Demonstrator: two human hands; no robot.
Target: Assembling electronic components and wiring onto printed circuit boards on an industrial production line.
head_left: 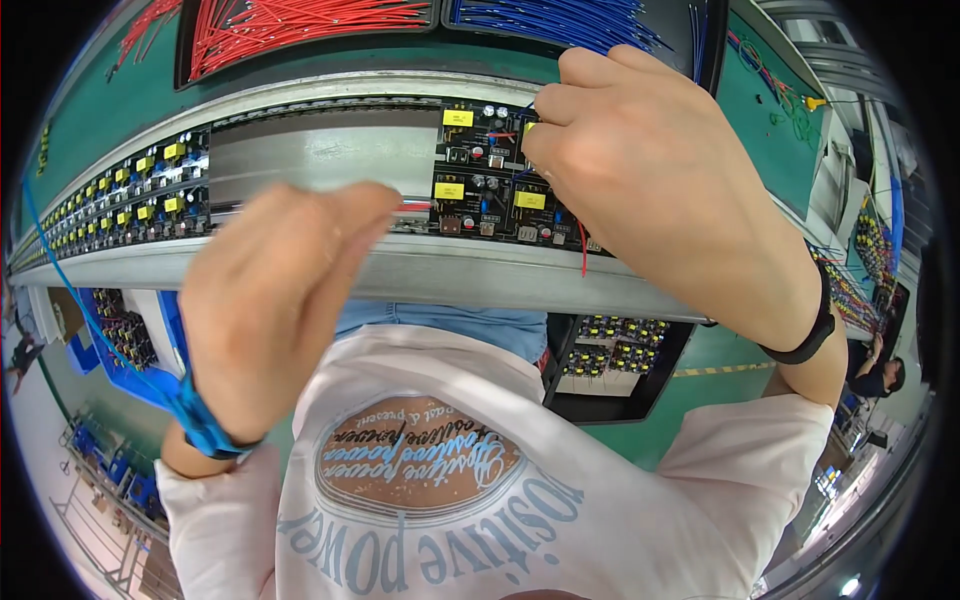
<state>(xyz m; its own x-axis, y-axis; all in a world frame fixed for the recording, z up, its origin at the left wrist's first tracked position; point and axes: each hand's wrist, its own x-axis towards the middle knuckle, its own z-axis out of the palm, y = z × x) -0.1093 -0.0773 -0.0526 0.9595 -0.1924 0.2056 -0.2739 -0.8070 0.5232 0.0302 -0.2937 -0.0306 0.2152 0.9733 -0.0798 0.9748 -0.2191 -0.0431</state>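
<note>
My left hand [285,265], partly smeared by motion, pinches a red wire [415,206] whose end reaches the lower left edge of the black circuit boards [470,205]. The boards sit in a metal rail and carry yellow block parts, blue discs and small connectors. Over their right part, my right hand [625,140] is closed with its fingers curled. Its fingertips are hidden; a bit of dark blue wire shows beside them. Below that hand, another red wire [583,250] hangs over the rail's near edge.
Black trays of red wires [300,30] and blue wires [560,22] stand beyond the metal rail [480,270]. More boards [130,195] line the rail at left. A black bin of boards [610,370] is below, right of my body. Another person [880,375] is at far right.
</note>
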